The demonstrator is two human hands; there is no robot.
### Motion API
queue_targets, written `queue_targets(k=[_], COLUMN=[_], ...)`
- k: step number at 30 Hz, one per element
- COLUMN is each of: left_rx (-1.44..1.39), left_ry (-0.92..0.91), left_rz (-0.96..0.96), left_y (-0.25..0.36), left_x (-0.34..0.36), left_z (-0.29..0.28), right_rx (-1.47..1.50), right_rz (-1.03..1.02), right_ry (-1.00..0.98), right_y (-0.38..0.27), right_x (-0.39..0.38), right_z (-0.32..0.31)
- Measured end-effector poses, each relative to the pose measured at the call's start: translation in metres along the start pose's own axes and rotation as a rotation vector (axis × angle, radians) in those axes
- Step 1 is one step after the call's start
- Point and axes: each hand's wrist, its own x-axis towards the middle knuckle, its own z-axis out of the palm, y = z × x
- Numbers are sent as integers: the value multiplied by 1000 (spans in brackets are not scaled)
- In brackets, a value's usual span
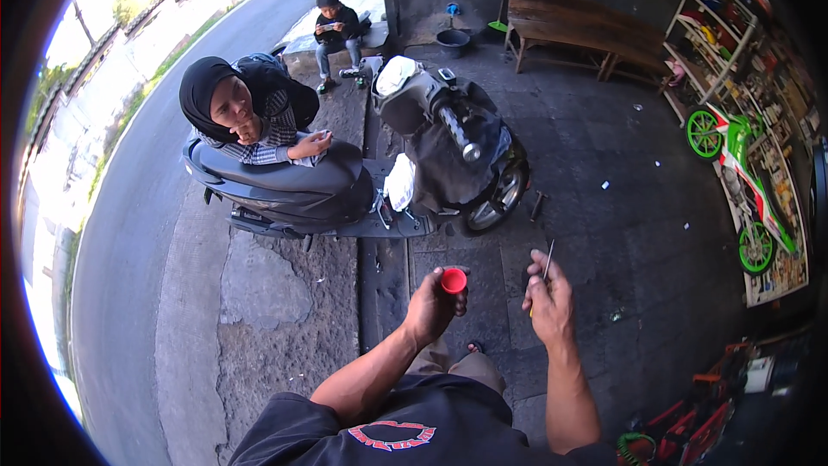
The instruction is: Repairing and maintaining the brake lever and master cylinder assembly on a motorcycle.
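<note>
A dark shirt point(466, 418) is nearest, a small red cup point(454, 280) and a thin tool point(549, 259) just beyond.
The left hand point(429, 309) curls round the small red cup, with its round opening facing up. The right hand point(553, 300), apart on the right, is half open and pinches the thin tool between thumb and fingers. Farther off on the left, a person point(280, 112) leans on a dark scooter point(332, 174); a brown bench point(586, 26) stands far right.

We see a bright red cup point(454, 280), dark-grey scooter point(289, 174), checked sleeve point(278, 125), and green, white and red motorbike point(749, 174).
</note>
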Motion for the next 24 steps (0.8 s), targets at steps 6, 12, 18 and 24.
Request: queue_targets(k=[6, 12, 18, 24], left_rx=[-149, -209, -428, -496], left_ry=[94, 259, 119, 152], left_rz=[83, 153, 149, 363], left_y=[54, 92, 106, 102], left_x=[123, 237, 278, 308], left_z=[5, 5, 2, 16], right_rx=[-10, 36, 81, -174], right_rz=[-19, 91, 211, 31], right_ry=[-115, -127, -327, -507], right_y=[-26, 4, 1, -15], right_x=[170, 277, 322, 345], right_z=[27, 76, 79, 81])
